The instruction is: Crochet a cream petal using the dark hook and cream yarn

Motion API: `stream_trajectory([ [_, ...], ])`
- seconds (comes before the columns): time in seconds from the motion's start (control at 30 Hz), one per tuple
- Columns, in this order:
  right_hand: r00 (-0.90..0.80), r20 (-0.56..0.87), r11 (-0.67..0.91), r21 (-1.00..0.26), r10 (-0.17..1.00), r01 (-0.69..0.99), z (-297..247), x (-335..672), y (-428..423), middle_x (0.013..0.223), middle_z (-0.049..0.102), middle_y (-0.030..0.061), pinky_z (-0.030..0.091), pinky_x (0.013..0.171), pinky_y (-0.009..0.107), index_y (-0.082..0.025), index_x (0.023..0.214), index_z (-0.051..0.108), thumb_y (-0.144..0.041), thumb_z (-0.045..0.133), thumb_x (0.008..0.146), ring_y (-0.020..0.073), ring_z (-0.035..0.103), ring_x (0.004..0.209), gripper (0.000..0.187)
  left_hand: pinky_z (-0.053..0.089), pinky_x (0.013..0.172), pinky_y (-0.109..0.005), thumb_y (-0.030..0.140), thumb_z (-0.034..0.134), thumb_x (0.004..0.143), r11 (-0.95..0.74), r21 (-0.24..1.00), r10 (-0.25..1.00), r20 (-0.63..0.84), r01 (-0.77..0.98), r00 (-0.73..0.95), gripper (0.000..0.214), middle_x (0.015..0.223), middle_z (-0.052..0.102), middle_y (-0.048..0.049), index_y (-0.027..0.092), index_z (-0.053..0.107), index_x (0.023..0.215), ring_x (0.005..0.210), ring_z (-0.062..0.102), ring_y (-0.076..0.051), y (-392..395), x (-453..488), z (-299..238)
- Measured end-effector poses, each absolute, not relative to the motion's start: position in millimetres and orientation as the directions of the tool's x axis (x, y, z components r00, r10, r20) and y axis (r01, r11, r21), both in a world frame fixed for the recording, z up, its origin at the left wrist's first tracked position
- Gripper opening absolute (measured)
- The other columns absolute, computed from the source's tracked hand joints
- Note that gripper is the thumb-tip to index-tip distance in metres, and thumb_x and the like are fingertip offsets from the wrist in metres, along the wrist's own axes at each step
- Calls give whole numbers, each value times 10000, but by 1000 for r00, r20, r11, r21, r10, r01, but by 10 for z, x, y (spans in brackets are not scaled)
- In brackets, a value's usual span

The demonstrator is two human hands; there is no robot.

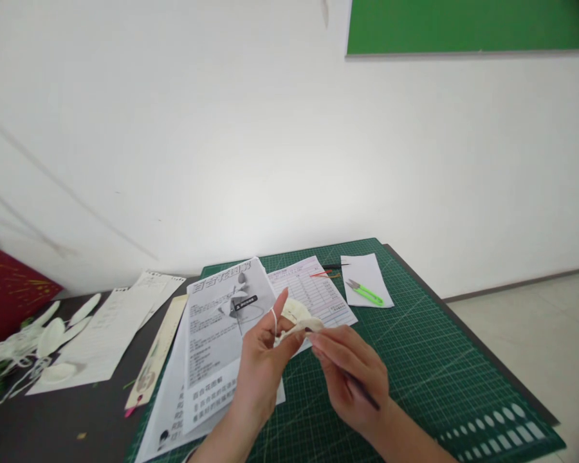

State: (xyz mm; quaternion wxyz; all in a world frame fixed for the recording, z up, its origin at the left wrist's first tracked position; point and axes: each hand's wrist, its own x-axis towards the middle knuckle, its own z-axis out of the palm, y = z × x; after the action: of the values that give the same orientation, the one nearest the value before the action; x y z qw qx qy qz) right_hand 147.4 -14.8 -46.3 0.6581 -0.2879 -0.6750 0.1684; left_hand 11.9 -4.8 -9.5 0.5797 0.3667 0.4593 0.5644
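Observation:
Between my hands is a cream-white crocheted piece (295,311), partly covered by my fingers. My left hand (266,337) pinches its lower edge, and a white strand of yarn loops round the raised index finger. My right hand (354,370) grips a crochet hook (364,390) with a dark handle like a pencil; its tip meets the piece at the left fingertips. Both hands are above a green cutting mat (444,360) and several printed sheets. The nearest sheet (222,328) carries a flower picture and Chinese text.
Lime-green thread snips (365,292) lie on a small white paper (367,270). Behind my hands is a form sheet (313,283) with thin orange and dark tools. White crocheted petals (52,335) and yarn lie at the left, near a bookmark-like strip (157,354). A white wall (270,161) stands behind.

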Motion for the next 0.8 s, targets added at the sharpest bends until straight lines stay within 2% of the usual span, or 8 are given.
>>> stream_trajectory([
  [0.07, -105, 884, 869, -416, 456, 266, -463, 1494, -149, 942, 723, 160, 568, 670, 356, -140, 1205, 626, 30, 570, 764, 231, 669, 809, 476, 409, 748, -250, 95, 784, 621, 177, 855, 983, -182, -487, 38, 553, 566, 563, 91, 255, 666, 1137, 588, 543, -95, -40, 84, -81],
  [0.13, -131, 897, 890, -382, 421, 248, -438, 1515, -141, 936, 715, 166, 565, 655, 345, -123, 1199, 629, 26, 559, 772, 225, 662, 793, 457, 397, 746, -229, 75, 786, 608, 237, 797, 971, -214, -555, 107, 565, 566, 541, 88, 197, 669, 1147, 561, 503, -69, -25, 39, -59],
  [0.17, -103, 885, 880, -427, 454, 207, -417, 1523, -136, 912, 715, 143, 560, 638, 330, -148, 1163, 654, 24, 556, 780, 207, 657, 757, 432, 391, 768, -233, 63, 788, 597, 272, 782, 962, -234, -561, 140, 571, 577, 545, 79, 173, 672, 1145, 585, 510, -73, -17, 16, -45],
  [0.27, 26, 724, 725, -689, 689, -18, -357, 1537, -130, 818, 702, 66, 531, 567, 281, -218, 1011, 718, -10, 577, 805, 163, 633, 669, 326, 385, 779, -258, 44, 785, 557, 347, 761, 938, -272, -548, 216, 621, 627, 591, 43, 150, 667, 1157, 668, 549, -112, 9, -36, 6],
  [0.37, 34, 553, 545, -806, 832, -230, -341, 1547, -130, 788, 693, 42, 452, 441, 227, -239, 925, 739, -91, 617, 819, 128, 581, 573, 220, 381, 703, -250, 42, 776, 538, 359, 771, 929, -243, -526, 279, 626, 601, 576, 43, 131, 672, 1149, 630, 526, -113, 33, -74, 46],
  [0.57, 1, 424, 389, -829, 906, -402, -383, 1587, -145, 718, 662, 44, 408, 402, 213, -234, 893, 756, -192, 656, 816, 121, 536, 535, 132, 331, 568, -223, 41, 766, 545, 444, 765, 863, -224, -467, 454, 606, 542, 521, 59, 134, 684, 1138, 508, 396, -73, 52, -176, 49],
  [0.67, -8, 388, 343, -824, 921, -451, -387, 1619, -147, 717, 661, 44, 412, 392, 207, -242, 884, 757, -212, 665, 813, 121, 539, 532, 120, 334, 594, -236, 62, 765, 538, 472, 762, 840, -237, -443, 488, 619, 608, 548, 26, 141, 680, 1146, 569, 437, -102, 45, -217, 46],
  [0.8, 0, 353, 306, -811, 936, -499, -376, 1655, -141, 701, 648, 35, 396, 371, 192, -244, 871, 755, -243, 677, 809, 107, 522, 503, 99, 318, 609, -252, 63, 755, 514, 466, 779, 844, -250, -419, 475, 621, 549, 457, 38, 148, 692, 1127, 677, 501, -166, 38, -242, 58],
])
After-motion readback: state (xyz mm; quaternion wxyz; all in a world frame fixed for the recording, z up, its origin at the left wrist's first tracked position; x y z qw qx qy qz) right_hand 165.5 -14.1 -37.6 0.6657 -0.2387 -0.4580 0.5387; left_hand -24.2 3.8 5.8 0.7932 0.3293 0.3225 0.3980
